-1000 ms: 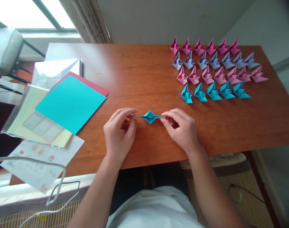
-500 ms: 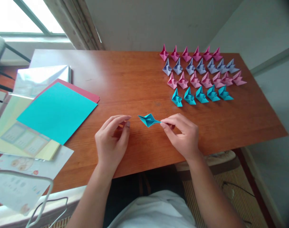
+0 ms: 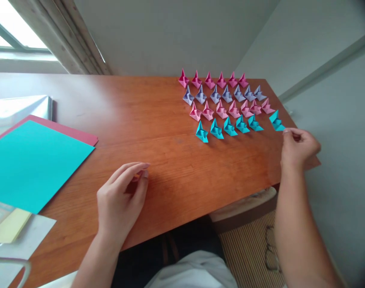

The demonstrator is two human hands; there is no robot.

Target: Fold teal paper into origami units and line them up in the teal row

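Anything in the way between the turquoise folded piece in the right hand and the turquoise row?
Nothing visible: only tabletop shows between the turquoise folded piece, in the right hand, and the turquoise row. The right-end light pink piece lies close by, beyond that line.

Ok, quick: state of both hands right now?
Left hand: slightly open, holding nothing visible.
Right hand: closed, pinching the rightmost turquoise folded paper piece by its near end.

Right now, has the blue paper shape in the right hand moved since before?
Yes. Against the row of five blue shapes, the blue paper shape in the right hand went rightward and away from the person, past the row's right end.
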